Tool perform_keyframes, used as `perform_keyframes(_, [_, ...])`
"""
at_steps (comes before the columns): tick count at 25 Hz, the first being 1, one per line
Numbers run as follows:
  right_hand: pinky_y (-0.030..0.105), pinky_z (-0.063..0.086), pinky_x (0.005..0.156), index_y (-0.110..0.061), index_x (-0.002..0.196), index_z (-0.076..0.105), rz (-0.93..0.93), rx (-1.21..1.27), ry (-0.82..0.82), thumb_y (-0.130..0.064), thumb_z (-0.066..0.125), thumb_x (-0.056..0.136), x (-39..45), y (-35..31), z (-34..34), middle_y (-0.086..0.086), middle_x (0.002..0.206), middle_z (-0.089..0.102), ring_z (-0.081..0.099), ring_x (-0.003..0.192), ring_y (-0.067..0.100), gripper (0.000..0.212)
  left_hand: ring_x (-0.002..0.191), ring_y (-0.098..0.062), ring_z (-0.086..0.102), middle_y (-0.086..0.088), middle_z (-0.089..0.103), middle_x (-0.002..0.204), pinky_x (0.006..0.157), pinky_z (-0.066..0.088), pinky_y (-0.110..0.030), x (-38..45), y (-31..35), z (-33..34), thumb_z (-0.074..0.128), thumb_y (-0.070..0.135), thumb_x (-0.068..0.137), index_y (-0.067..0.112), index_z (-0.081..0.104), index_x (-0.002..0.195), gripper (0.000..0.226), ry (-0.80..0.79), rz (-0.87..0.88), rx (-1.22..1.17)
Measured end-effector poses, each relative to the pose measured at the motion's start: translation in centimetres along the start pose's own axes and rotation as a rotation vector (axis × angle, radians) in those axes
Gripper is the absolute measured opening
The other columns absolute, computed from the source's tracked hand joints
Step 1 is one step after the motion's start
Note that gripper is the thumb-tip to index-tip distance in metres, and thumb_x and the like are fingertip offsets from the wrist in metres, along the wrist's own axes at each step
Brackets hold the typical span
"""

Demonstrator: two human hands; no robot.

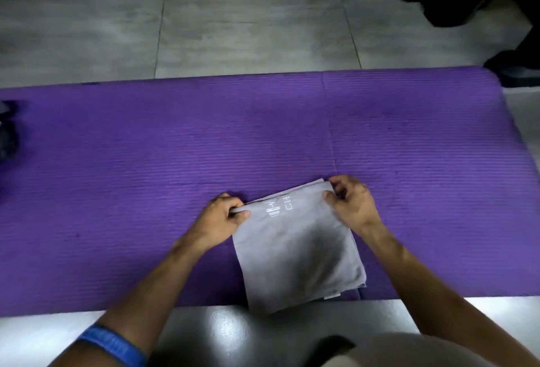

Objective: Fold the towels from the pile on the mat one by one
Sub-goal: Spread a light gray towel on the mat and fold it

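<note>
While my left hand (223, 214) pinches one far corner of the folded grey cloth towel (298, 245) on the ribbed purple foam mat (146, 162), my right hand (349, 201) pinches the other.

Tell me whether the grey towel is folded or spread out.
Folded. The grey towel lies as a compact rectangle with stacked layers showing along its near right edge; the left hand and right hand pinch its far corners.

We see both our forearms bare, no sleeves reaching either the left hand (222, 214) or the right hand (352, 203). Well back from the left hand, a blue band (112, 344) circles that arm, its faint lettering too blurred to read.
</note>
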State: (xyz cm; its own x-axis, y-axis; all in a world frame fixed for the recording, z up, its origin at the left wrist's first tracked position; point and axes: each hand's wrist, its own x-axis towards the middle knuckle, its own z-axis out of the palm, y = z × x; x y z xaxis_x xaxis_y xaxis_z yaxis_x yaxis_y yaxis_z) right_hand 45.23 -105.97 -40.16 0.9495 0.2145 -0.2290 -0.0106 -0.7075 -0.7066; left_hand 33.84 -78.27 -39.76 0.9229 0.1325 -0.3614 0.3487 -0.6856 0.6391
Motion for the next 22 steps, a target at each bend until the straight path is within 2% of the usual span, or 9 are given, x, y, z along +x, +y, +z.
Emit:
perform_keyframes(2, [0.022, 0.043, 0.069, -0.021, 0.085, 0.062, 0.043, 0.102, 0.003, -0.013, 0.072, 0.084, 0.6, 0.2, -0.1, -0.002, 0.076, 0.061, 0.054, 0.068, 0.012, 0.013, 0.074, -0.011, 0.051, -0.002, 0.054, 0.082, 0.073, 0.039, -0.023, -0.3, -1.0, 0.4, 0.066, 0.020, 0.089, 0.012, 0.064, 0.077, 0.015, 0.021, -0.003, -0.057])
perform_keyframes(6, [0.013, 0.041, 0.062, -0.014, 0.086, 0.058, 0.084, 0.308, -0.056, -0.012, 0.069, 0.089, 0.9, -0.4, 0.7, -0.003, 0.076, 0.059, 0.048, 0.062, 0.003, 0.011, 0.075, -0.010, 0.053, 0.001, 0.060, 0.078, 0.071, 0.041, -0.020, -0.7, -2.2, 0.4, 0.060, 0.039, 0.083, 0.013, 0.064, 0.080, 0.027, 0.081, -0.003, -0.150])
perform_keyframes(8, [0.019, 0.042, 0.062, -0.013, 0.090, 0.058, 0.136, 0.318, -0.041, -0.014, 0.067, 0.090, 1.0, -0.8, 1.4, -0.001, 0.079, 0.060, 0.049, 0.065, 0.010, 0.010, 0.067, -0.008, 0.054, 0.000, 0.063, 0.075, 0.070, 0.046, -0.030, -0.6, -2.0, 0.0, 0.063, 0.028, 0.086, 0.020, 0.062, 0.081, 0.009, 0.073, -0.037, -0.182])
perform_keyframes(10, [0.030, 0.045, 0.072, -0.016, 0.098, 0.059, 0.085, 0.123, 0.120, -0.017, 0.064, 0.090, 0.8, -1.4, 2.0, 0.000, 0.089, 0.063, 0.055, 0.074, 0.016, 0.010, 0.072, -0.016, 0.057, 0.000, 0.064, 0.080, 0.072, 0.050, -0.038, -1.1, -1.2, -0.1, 0.056, 0.023, 0.085, 0.024, 0.058, 0.086, 0.003, 0.166, -0.023, -0.067])
perform_keyframes(12, [0.042, 0.046, 0.079, -0.014, 0.105, 0.061, -0.202, -0.236, 0.283, -0.019, 0.054, 0.089, -0.9, -2.0, 3.2, 0.007, 0.101, 0.064, 0.057, 0.088, 0.029, 0.019, 0.097, -0.025, 0.056, -0.004, 0.065, 0.106, 0.087, 0.047, -0.043, -2.2, 0.4, 2.0, 0.043, 0.023, 0.080, 0.019, 0.062, 0.104, 0.031, 0.292, 0.109, 0.224])
perform_keyframes(14, [0.046, 0.043, 0.090, -0.011, 0.115, 0.062, -0.451, -0.381, 0.193, -0.021, 0.045, 0.087, -3.9, -2.4, 5.3, 0.010, 0.118, 0.064, 0.058, 0.104, 0.031, 0.034, 0.127, -0.028, 0.045, -0.012, 0.053, 0.139, 0.106, 0.036, -0.044, -3.8, 1.9, 5.7, 0.040, 0.027, 0.087, 0.009, 0.057, 0.131, 0.050, 0.277, 0.217, 0.354])
perform_keyframes(16, [0.048, 0.031, 0.110, -0.013, 0.135, 0.054, -0.467, -0.488, 0.029, -0.029, 0.040, 0.093, -6.1, -1.8, 7.2, 0.009, 0.144, 0.050, 0.045, 0.133, 0.029, 0.047, 0.145, -0.028, 0.027, -0.013, 0.030, 0.156, 0.114, 0.027, -0.048, -5.0, 2.2, 8.4, 0.036, 0.037, 0.096, 0.007, 0.037, 0.148, 0.059, 0.211, 0.171, 0.443])
perform_keyframes(19, [0.051, 0.013, 0.120, -0.022, 0.152, 0.029, -0.402, -0.632, -0.069, -0.048, 0.033, 0.098, -5.4, -0.4, 7.5, 0.007, 0.161, 0.023, 0.016, 0.150, 0.030, 0.061, 0.149, -0.028, 0.013, -0.015, 0.016, 0.161, 0.118, 0.017, -0.051, -4.5, 1.6, 9.5, 0.032, 0.053, 0.097, 0.008, 0.021, 0.153, 0.073, 0.219, -0.026, 0.541])
perform_keyframes(22, [0.057, 0.012, 0.119, -0.025, 0.155, 0.024, -0.359, -0.686, -0.103, -0.060, 0.032, 0.095, -3.7, -0.8, 6.8, 0.006, 0.163, 0.018, 0.011, 0.150, 0.030, 0.070, 0.148, -0.029, 0.016, -0.015, 0.018, 0.160, 0.119, 0.013, -0.053, -3.3, 2.5, 9.1, 0.033, 0.058, 0.096, 0.008, 0.023, 0.153, 0.077, 0.235, -0.115, 0.539])
